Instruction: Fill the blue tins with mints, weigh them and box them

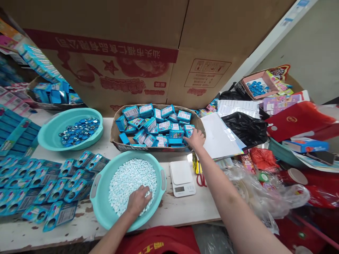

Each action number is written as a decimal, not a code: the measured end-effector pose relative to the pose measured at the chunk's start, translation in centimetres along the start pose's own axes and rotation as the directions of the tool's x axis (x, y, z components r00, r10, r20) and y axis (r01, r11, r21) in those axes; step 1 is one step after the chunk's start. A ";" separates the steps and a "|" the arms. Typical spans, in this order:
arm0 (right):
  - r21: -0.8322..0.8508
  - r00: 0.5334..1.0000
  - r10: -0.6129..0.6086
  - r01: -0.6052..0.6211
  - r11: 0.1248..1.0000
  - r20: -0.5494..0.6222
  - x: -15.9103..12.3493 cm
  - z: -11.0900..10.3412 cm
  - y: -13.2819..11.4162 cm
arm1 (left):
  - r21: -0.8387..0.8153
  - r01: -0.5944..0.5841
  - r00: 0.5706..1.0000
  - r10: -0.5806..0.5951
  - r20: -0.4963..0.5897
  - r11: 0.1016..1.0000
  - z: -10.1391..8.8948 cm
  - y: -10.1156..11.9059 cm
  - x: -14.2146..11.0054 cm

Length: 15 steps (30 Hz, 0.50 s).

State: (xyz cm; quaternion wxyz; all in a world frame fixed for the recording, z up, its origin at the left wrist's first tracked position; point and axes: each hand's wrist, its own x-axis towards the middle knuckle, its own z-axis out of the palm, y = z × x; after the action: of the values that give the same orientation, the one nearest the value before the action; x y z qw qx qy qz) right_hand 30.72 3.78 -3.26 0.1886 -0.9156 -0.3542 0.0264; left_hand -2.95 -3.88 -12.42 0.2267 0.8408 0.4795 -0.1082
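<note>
My left hand (138, 201) rests curled, fingers down, in the small white tablets (127, 183) that fill a teal basin (100, 203) in front of me; the fingertips are buried in them. My right hand (196, 138) reaches forward to the right end of a shallow cardboard tray (115, 135) heaped with small blue boxes (156, 125). Its fingers touch a blue box at the tray's right edge. Whether they grip it I cannot tell.
A second teal basin (47, 135) with blue round caps stands at the back left. Rows of open blue boxes (39, 187) lie at the left. A white scale (182, 178), red scissors (201, 178), white sheets (218, 135), plastic bags and large cartons (132, 63) surround the area.
</note>
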 end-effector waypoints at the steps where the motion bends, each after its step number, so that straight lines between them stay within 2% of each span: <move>1: -0.006 0.998 0.047 -0.046 0.999 0.046 0.5 0.1 0.2 | -0.007 0.005 1.000 -0.005 -0.007 1.000 0.0 0.0 0.0; 4: 0.044 0.993 0.081 -0.085 0.995 0.086 1.2 0.4 0.4 | -0.024 0.006 1.000 -0.007 -0.028 1.000 0.2 -0.1 0.1; 9: 0.279 0.999 0.037 -0.032 0.960 -0.013 0.6 -1.8 1.0 | -0.071 0.020 0.999 -0.022 -0.029 0.997 0.1 -0.2 0.2; 12: 0.432 0.997 -0.037 0.062 0.900 -0.067 -2.2 -3.4 1.3 | -0.109 0.034 0.999 -0.038 -0.028 0.993 0.2 -0.3 0.4; 14: 0.555 0.998 -0.055 0.068 0.829 -0.041 -5.2 -4.0 1.3 | -0.181 0.039 0.998 -0.046 -0.035 0.983 0.3 -0.5 0.7; 15: 0.647 0.999 -0.044 0.027 0.762 0.010 -6.9 -4.2 1.2 | -0.256 0.051 0.997 -0.064 -0.043 0.965 0.3 -0.5 0.9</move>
State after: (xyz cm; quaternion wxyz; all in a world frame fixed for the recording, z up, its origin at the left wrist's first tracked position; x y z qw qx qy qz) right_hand 27.06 -2.95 -0.40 0.4885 -0.7873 -0.3431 0.1544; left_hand -2.96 -3.12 -13.16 0.3173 0.7929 0.5193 -0.0305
